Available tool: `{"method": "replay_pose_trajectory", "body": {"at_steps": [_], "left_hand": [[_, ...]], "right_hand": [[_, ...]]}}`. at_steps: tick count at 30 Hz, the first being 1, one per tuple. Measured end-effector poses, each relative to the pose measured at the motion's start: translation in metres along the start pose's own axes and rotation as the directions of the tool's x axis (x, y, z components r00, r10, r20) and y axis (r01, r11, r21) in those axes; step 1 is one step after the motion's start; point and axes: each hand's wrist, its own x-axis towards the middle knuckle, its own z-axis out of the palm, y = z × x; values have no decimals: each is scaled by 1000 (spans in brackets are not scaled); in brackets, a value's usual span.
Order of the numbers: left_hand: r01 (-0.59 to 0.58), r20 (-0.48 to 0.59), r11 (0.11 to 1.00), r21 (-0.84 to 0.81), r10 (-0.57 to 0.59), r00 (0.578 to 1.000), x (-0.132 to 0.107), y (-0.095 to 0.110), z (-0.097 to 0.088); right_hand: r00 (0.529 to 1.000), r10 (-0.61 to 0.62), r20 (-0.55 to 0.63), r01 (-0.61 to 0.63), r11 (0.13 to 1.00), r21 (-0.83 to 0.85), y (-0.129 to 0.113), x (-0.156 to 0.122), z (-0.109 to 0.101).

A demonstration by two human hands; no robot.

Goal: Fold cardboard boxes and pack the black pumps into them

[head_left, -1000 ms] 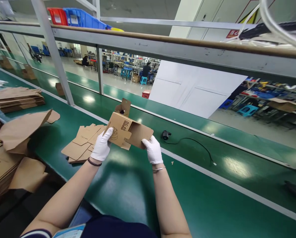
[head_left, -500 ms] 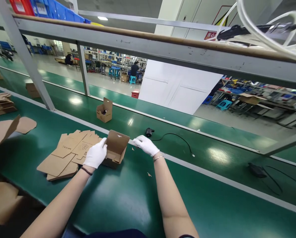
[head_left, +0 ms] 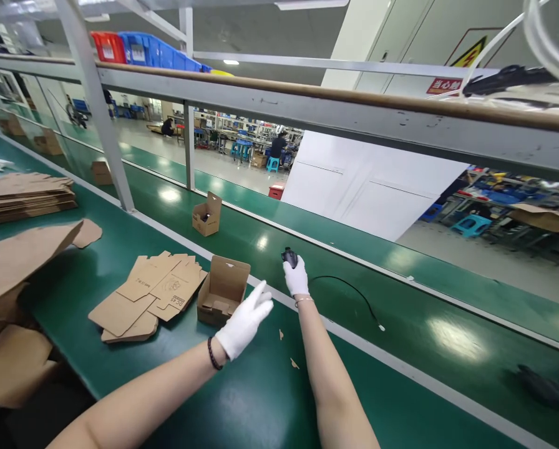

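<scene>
My gloved right hand (head_left: 297,277) has its fingers wrapped round a small black pump-like device (head_left: 289,256) over the far green belt. A thin black cable (head_left: 349,287) trails from it to the right and ends in a white connector. My gloved left hand (head_left: 245,320) is in the air just right of an open cardboard box (head_left: 224,282), fingers stretched and holding nothing. The box stands upright on the near green surface with its lid raised. Left of it lies a loose pile of flat cardboard box blanks (head_left: 153,284).
Another open box (head_left: 207,215) with something dark inside stands on the belt (head_left: 401,324). A blurred black device (head_left: 546,386) lies far right. Stacked blanks (head_left: 27,193) and brown paper (head_left: 27,262) are at left. A metal post (head_left: 102,118) and shelf beam (head_left: 307,93) cross the view.
My left hand has let go of the open box and moved right. My right hand has reached forward and taken hold of the black device. The view has shifted too.
</scene>
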Motion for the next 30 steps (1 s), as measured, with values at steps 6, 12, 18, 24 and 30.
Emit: {"method": "replay_pose_trajectory", "body": {"at_steps": [6, 12, 18, 24, 30], "left_hand": [[-81, -241, 866, -494, -47, 969, 42, 31, 25], [72, 171, 922, -380, -7, 985, 16, 47, -18], [42, 474, 999, -31, -23, 880, -21, 55, -19], [-105, 2, 929, -355, 113, 994, -21, 57, -32], [-23, -71, 669, -743, -44, 997, -3, 58, -58]], "right_hand": [[791, -607, 79, 608, 764, -217, -17, -102, -50], [636, -762, 124, 766, 603, -224, -32, -126, -151], [738, -674, 12, 674, 738, -21, -60, -97, -127], [748, -634, 198, 651, 758, -34, -41, -128, -65], [397, -758, 518, 917, 350, -192, -50, -193, -97]]}}
